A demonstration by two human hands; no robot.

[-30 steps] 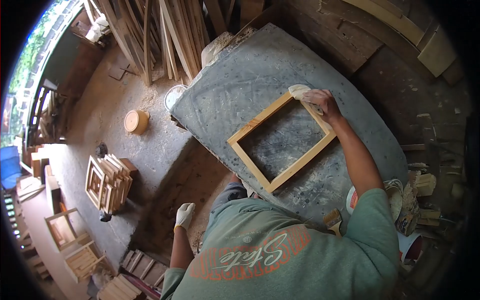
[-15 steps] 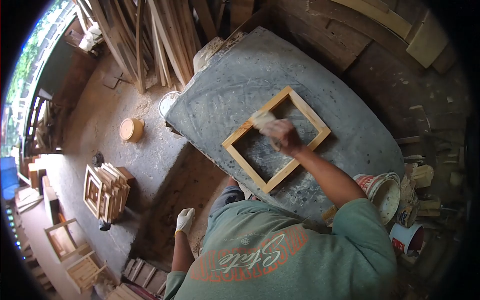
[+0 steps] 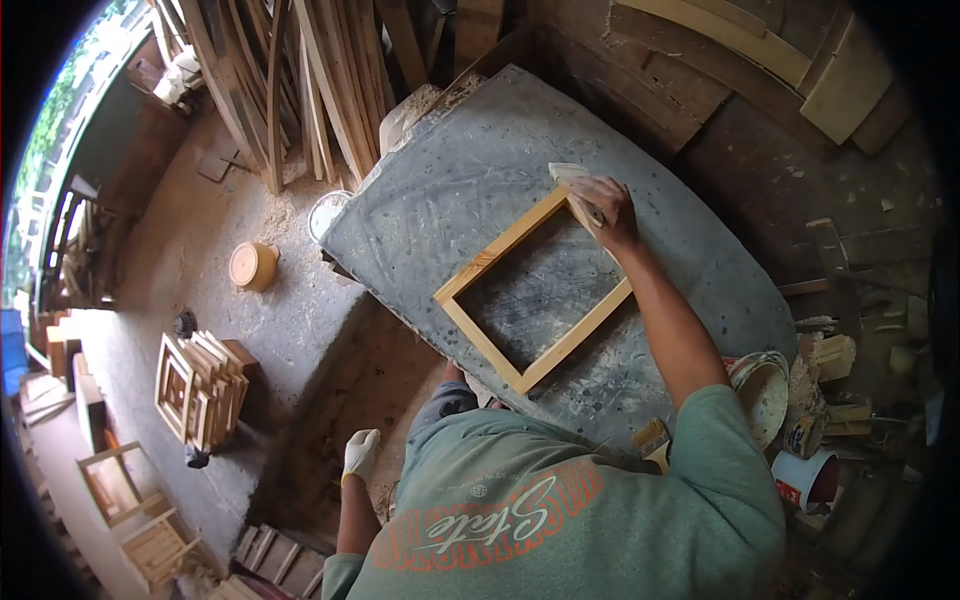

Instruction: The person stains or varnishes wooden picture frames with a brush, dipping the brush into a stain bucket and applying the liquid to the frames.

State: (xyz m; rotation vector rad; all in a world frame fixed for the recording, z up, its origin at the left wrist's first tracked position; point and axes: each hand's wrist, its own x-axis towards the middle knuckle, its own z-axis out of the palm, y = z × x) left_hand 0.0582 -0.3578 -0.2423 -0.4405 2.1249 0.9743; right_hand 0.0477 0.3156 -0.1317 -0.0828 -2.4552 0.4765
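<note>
1. As the right hand comes back to the far corner of the frame, I log the change. Half a second ago it sat midway down the upper-left rail, and a second ago it was on this same corner.
2. I read that as a back-and-forth rub along one rail, so the work on that rail is mid-stroke. No hand is on the other three rails.
3. The right fingers are curled down over a pale pad and press it onto the wood at the frame's 12 o'clock corner. I cannot tell whether it is cloth or sandpaper.
4. The left hand, in a white glove, hangs at 7 o'clock in my view, below the slab edge and well apart from the frame. Its fingers are loosely curled around nothing.
5. The frame lies flat on the grey slab, just toward 3 o'clock of view centre, and bare slab shows through its opening.
6. It sits diamond-wise, with corners near 12, 3, 6 and 9 o'clock. Its long rails, and so its long axis, run from about 8 o'clock to 2 o'clock, and the short rails run from 10 to 4.
7. Nearby are a brush at 5 o'clock on the slab's near edge, buckets at 4 o'clock and a stack of frames on the floor at 8 o'clock.
</note>
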